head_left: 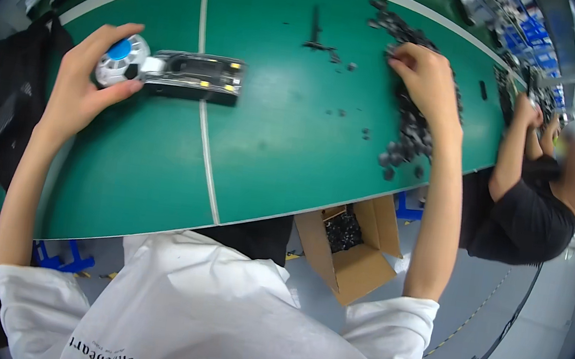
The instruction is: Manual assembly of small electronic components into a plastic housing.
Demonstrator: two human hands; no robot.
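White disc (121,64) was clamped in left hand (78,82) fingers, picking of black parts (411,136) was judged under way, right hand (428,76) fingertips bunched, hold unclear, clean pinch called for.

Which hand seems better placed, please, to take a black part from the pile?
The right hand, I would judge: it is at the pile of black parts, while the left hand holds the white round piece.

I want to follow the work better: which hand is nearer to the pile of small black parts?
Right: the right hand is at the pile, over its upper part. The left hand is farther left, gripping a round white piece.
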